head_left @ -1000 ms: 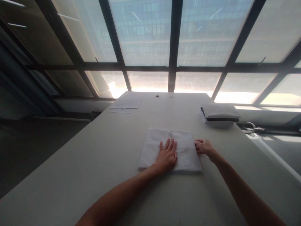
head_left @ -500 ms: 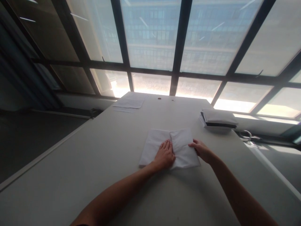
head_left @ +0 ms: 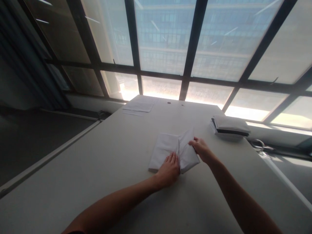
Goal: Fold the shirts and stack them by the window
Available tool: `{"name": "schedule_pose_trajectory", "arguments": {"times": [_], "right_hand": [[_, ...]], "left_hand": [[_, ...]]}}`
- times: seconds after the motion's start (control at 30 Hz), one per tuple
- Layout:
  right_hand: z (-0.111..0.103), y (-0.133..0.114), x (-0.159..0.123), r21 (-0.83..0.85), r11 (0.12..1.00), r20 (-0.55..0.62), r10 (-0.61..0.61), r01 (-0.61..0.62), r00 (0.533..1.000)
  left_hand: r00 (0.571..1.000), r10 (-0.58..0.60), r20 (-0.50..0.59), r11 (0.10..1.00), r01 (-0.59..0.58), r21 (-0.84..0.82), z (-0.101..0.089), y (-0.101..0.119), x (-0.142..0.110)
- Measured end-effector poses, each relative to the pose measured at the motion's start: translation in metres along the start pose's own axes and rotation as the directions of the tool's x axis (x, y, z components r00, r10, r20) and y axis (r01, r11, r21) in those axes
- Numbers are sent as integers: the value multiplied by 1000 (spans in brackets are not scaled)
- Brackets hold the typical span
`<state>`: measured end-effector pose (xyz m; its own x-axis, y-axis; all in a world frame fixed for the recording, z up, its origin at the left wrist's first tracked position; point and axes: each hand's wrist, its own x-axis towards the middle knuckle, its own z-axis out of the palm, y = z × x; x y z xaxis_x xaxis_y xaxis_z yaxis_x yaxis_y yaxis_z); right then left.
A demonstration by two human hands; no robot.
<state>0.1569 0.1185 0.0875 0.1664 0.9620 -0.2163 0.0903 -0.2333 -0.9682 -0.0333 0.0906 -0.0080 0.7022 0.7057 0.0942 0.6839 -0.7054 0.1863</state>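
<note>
A folded white cloth lies on the white table, with a crease running down its middle. My left hand rests flat on the cloth beside that crease, fingers stretched out and pressing it down. At the cloth's right edge, my right hand pinches the fabric between thumb and fingers. The right half is lifted off the table and tilted up toward the crease, while the left half stays flat.
Toward the right edge of the white table sits a stack of folded cloths, white with a dark layer. Thin white sheets lie at the far left. Beyond the right edge are metal scissors. Large windows stand behind.
My right hand has raised the cloth's right half from the table and moved it inward to the left. My left hand stays pressed near the crease. The view has shifted slightly.
</note>
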Motion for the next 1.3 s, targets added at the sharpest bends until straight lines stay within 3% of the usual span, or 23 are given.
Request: {"name": "schedule_pose_trajectory", "arguments": {"times": [0.13,0.23,0.33,0.4,0.47,0.53,0.63,0.7,0.73,0.8,0.87,0.97,1.0,1.07,1.1,1.17,1.23,1.3], "right_hand": [[19,-11,6,-47,999,-26,-11,10,1000],[36,-17,10,-118,993,-38,-27,23,999],[53,-20,13,-192,979,-33,-73,65,997],[63,-19,15,-235,967,-19,-110,103,994],[73,-16,19,-293,946,-3,-149,142,989],[82,-13,24,-372,909,12,-197,187,980],[97,-8,31,-493,835,47,-255,245,966],[109,-3,34,-547,794,58,-280,265,958],[115,-1,34,-561,781,58,-291,273,955],[128,5,34,-544,793,83,-275,275,958],[137,11,34,-474,848,193,-163,238,967],[138,19,38,-329,928,378,-38,173,925],[134,22,41,-290,939,374,-66,184,925],[121,27,51,-275,923,231,-210,271,950],[114,31,56,-318,890,129,-301,327,945],[102,42,66,-481,778,-5,-464,405,886],[97,54,72,-624,652,24,-536,431,844],[98,65,75,-701,565,109,-518,435,848]], "left_hand": [[986,165,-17,956,-164,-243,-18,-28,-8],[968,249,-18,940,-246,-236,-18,-39,-16],[965,262,17,941,-251,-226,-13,-42,-26],[968,251,30,906,-224,-360,-15,-44,-28],[990,140,5,820,-113,-562,-21,-50,-26],[996,-88,-19,643,43,-765,-24,-61,-19],[932,-354,78,146,138,-980,-22,-81,-7],[909,-366,200,-196,135,-971,-18,-93,-2],[904,-348,248,-318,135,-938,-17,-98,-1],[903,-299,310,-454,152,-878,-18,-105,-1],[904,-252,345,-494,186,-849,-21,-109,-3],[894,-262,364,-444,224,-868,-26,-108,-7],[888,-294,355,-410,218,-886,-28,-107,-9],[876,-358,322,-336,201,-920,-29,-105,-11],[872,-379,309,-305,198,-932,-29,-104,-12],[870,-395,294,-264,199,-944,-28,-103,-12],[868,-418,268,-224,188,-956,-27,-104,-11],[865,-443,236,-172,177,-969,-24,-106,-9]]}}
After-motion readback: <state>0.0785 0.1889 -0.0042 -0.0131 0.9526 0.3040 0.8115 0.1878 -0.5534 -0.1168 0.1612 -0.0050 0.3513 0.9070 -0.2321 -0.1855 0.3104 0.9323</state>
